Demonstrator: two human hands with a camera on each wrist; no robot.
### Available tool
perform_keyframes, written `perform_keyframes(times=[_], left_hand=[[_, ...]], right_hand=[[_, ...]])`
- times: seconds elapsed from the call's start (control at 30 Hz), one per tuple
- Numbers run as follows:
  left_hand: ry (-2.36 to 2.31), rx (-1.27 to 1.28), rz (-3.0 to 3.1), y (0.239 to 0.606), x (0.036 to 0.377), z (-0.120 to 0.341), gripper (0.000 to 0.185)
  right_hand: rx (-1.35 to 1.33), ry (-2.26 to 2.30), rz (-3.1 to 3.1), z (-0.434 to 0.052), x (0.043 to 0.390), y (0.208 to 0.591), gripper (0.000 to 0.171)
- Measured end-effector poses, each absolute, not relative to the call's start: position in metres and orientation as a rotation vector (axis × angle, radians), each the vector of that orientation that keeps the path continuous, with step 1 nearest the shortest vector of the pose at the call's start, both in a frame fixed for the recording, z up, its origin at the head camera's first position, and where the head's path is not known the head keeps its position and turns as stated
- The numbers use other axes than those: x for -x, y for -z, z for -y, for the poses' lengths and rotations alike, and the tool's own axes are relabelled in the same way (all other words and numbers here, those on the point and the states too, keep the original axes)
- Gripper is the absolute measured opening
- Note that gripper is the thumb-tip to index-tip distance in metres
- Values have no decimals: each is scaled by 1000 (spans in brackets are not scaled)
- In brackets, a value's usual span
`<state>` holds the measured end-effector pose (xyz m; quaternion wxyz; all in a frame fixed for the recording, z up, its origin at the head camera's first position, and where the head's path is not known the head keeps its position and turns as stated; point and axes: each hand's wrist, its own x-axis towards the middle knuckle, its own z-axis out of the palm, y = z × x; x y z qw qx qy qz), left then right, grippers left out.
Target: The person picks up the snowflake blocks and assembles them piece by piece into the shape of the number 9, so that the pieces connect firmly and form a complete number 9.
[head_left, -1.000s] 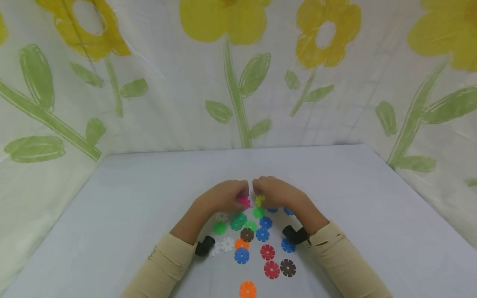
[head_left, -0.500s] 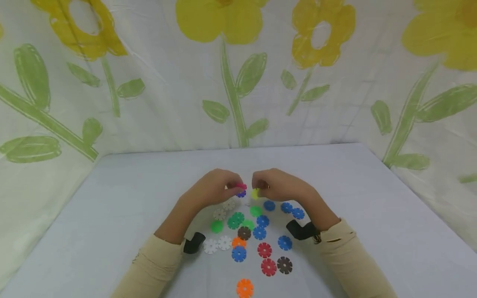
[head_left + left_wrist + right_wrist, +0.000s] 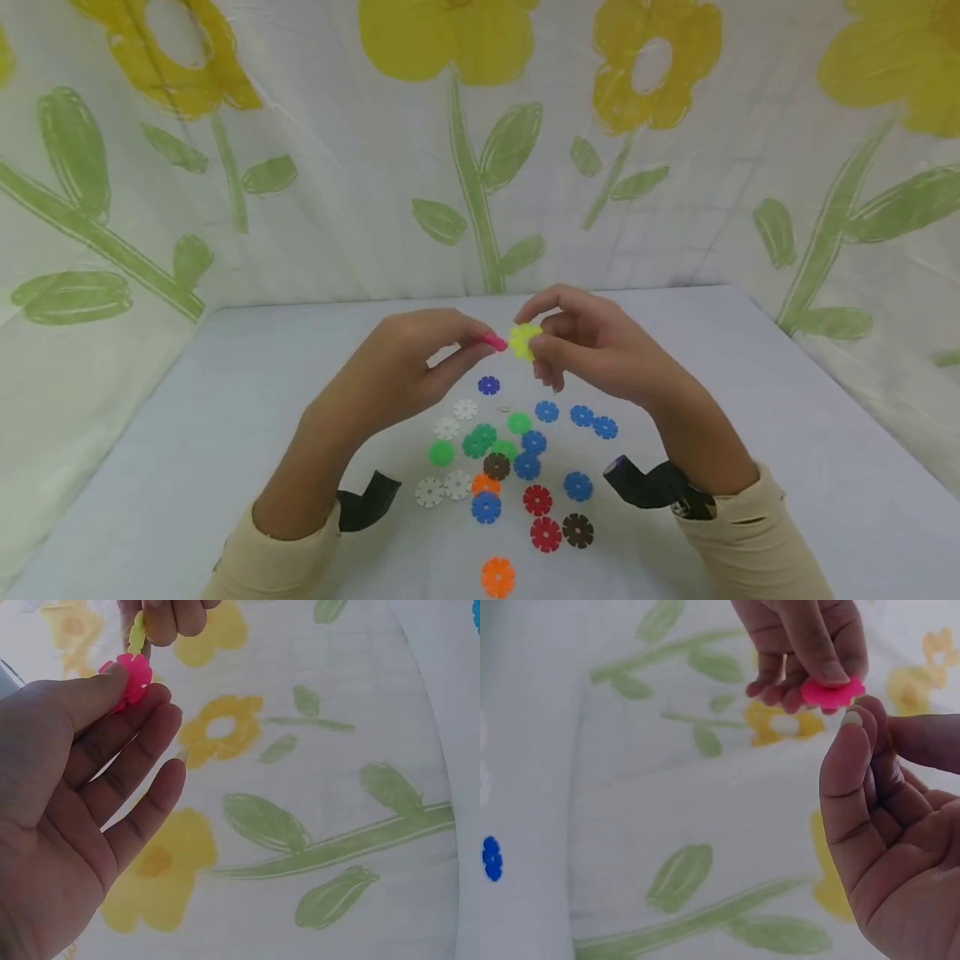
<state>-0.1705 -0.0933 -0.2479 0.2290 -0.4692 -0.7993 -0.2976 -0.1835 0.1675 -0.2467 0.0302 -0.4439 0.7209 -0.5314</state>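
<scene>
Pink disc (image 3: 494, 341): notched plastic piece, pinched between thumb and fingers of the left hand (image 3: 405, 367), raised above the middle of the tabletop (image 3: 225, 375). Yellow disc (image 3: 523, 340): pinched edge-on by the right hand (image 3: 600, 350), rim just beside the pink one. Step judged: bringing the two together; slots need lining up crosswise before pressing. Loose discs (image 3: 517, 467): scattered toward the near edge. Whether the rims already interlock cannot be told; the right wrist view hides the yellow disc behind fingers.
</scene>
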Motion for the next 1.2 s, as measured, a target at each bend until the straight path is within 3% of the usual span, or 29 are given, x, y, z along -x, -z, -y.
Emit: perform_keyframes(times=[0.23,1.2], left_hand=[[755,1296,2158,244,165,92,21],[622,1237,1970,249,158,79,22]], right_hand=[[1459,1688,-2073,-168,181,245,21],[1417,1727,-2012,-165,183,247,18]])
